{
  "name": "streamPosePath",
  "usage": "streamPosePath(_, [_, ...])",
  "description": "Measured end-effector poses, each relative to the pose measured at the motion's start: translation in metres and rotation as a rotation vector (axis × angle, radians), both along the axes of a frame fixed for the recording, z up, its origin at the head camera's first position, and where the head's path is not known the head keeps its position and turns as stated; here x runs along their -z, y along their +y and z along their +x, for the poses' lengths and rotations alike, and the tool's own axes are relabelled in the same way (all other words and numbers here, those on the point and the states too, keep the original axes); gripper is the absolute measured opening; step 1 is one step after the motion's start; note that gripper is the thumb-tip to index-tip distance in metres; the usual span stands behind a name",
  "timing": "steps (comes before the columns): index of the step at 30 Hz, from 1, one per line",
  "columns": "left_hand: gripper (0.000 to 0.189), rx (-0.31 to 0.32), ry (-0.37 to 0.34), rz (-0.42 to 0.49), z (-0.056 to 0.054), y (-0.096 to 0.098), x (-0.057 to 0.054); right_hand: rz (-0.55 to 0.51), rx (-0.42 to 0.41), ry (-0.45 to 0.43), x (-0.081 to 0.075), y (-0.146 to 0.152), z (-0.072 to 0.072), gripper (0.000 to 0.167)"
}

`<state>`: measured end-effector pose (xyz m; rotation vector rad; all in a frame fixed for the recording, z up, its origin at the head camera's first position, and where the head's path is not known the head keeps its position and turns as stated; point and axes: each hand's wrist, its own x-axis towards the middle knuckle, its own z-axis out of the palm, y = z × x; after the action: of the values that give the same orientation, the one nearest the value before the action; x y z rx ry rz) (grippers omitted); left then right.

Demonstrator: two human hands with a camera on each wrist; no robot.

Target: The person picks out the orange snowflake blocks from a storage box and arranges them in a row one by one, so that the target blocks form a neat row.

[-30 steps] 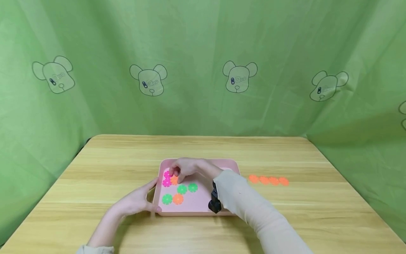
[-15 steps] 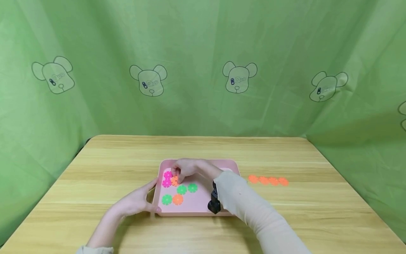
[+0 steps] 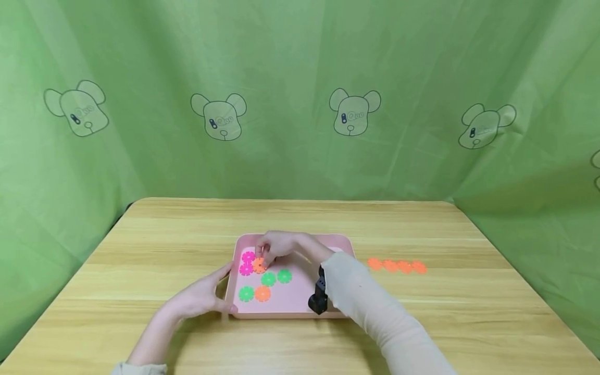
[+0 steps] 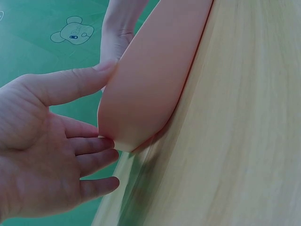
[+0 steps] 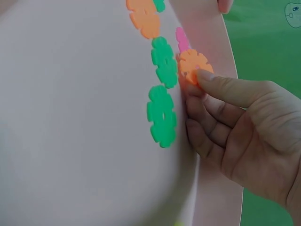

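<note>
My right hand reaches into the pink tray and pinches an orange snowflake building disc between thumb and fingers. In the right wrist view this disc is tilted up, its notched face showing. Two magenta discs lie just left of it. Two green discs lie nearer the tray's middle. At the tray's front left, another green disc sits beside an orange one. My left hand touches the tray's left side, thumb on the rim and fingers fairly straight, as the left wrist view shows.
A row of several orange discs lies on the wooden table to the right of the tray. A black wrist camera hangs under my right wrist. A green curtain surrounds the table's back and sides.
My right hand has drawn back slightly to the right, and the pinched orange disc now shows more of its face. The left hand stays against the tray.
</note>
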<state>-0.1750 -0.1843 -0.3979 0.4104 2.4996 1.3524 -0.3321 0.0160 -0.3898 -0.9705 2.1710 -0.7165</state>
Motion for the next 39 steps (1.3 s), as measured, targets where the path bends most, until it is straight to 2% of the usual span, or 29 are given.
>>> streamPosePath(4, [0.106,0.001,0.007,-0.007,0.0,0.0,0.0,-0.022,0.017,-0.041,-0.003,0.004,0.0,0.014])
streamPosePath(14, [0.106,-0.002,0.008,-0.014,0.0,0.0,-0.001,-0.098,-0.003,-0.019,-0.012,0.015,0.001,0.015])
streamPosePath(22, [0.106,0.001,0.006,-0.01,0.001,0.0,0.0,-0.164,0.026,-0.07,-0.016,0.029,0.006,0.013])
streamPosePath(30, [0.106,-0.015,0.008,-0.017,0.002,0.001,0.0,-0.233,0.046,-0.081,-0.028,0.053,0.013,0.015])
streamPosePath(39, [0.107,-0.004,0.013,-0.011,0.001,0.001,0.001,-0.298,0.129,-0.075,-0.04,0.091,0.02,0.018])
